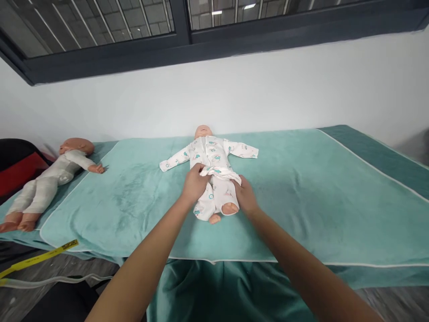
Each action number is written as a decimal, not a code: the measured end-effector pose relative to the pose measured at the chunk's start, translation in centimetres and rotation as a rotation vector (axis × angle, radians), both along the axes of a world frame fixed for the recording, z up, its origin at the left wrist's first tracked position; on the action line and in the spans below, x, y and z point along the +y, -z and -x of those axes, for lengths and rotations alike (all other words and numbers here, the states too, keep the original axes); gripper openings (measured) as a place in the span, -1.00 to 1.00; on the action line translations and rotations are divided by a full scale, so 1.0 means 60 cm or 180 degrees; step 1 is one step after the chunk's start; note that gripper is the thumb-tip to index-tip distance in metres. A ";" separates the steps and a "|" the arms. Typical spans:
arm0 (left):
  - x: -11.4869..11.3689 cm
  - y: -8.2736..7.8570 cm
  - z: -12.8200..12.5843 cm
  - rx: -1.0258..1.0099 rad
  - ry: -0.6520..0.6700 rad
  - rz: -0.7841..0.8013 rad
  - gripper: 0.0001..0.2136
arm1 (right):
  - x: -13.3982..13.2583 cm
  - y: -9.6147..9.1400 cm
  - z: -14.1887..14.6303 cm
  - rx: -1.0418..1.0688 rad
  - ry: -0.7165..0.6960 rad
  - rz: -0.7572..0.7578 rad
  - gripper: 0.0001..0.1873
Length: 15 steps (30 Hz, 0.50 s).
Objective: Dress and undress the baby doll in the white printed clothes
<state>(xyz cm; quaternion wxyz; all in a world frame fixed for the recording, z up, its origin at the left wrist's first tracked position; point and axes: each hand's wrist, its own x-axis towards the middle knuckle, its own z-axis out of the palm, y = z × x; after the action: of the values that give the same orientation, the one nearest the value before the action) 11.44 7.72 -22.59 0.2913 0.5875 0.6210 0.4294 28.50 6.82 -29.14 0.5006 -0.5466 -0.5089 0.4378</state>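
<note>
so the doll point(210, 152) is lying flat on its back, head pointing away from the person and sleeves sticking out to both sides, and it's wearing a white printed top with matching pants point(217, 197); two bare feet point(230, 208) are poking out of the pant legs at the near end of the doll. The waistband point(219, 171) is sitting bunched up in a thick roll right across the doll's belly. Left hand point(194, 184) is resting on the doll's left-of-frame hip with its fingers curling down and pinching that end of the waistband, so it's clenched on cloth. Right hand point(246, 197) is sitting against the other hip, fingertips gripping the far end of the same roll, though part of those fingers is hiding behind the cloth. Both forearms are reaching in from below the doll's feet. Under the doll a teal towel point(301, 201) is spreading out wide on every side. Well off to the left of the doll a second doll point(50, 179) in plain pale clothes is lying on its back too. A yellow tape point(40, 257) is lying down low left of the doll, past the towel's edge. Behind the doll's head a white wall point(301, 80) is rising up to a dark window point(181, 40)
</note>
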 end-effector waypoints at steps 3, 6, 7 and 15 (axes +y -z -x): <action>-0.006 -0.002 0.008 -0.0899 -0.0051 0.0413 -0.80 | 0.017 -0.006 -0.004 -0.0133 -0.0130 -0.0012 -0.73; -0.026 -0.021 0.023 -0.1621 0.0389 0.0961 -0.67 | 0.028 -0.014 -0.011 -0.0244 -0.0354 -0.0003 -0.75; -0.034 -0.031 0.030 -0.1665 0.0620 0.1112 -0.66 | 0.030 -0.016 -0.015 -0.0254 -0.0410 0.0019 -0.77; -0.088 -0.091 0.078 -0.0783 0.2397 0.1612 -0.73 | 0.032 -0.015 -0.041 -0.0428 -0.0802 -0.0086 -0.73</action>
<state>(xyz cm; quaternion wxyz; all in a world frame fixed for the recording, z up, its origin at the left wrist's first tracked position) 6.76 2.44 -17.12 0.6324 0.6271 0.4108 0.1952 30.96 8.73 -28.27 0.4139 -0.4997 -0.6117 0.4526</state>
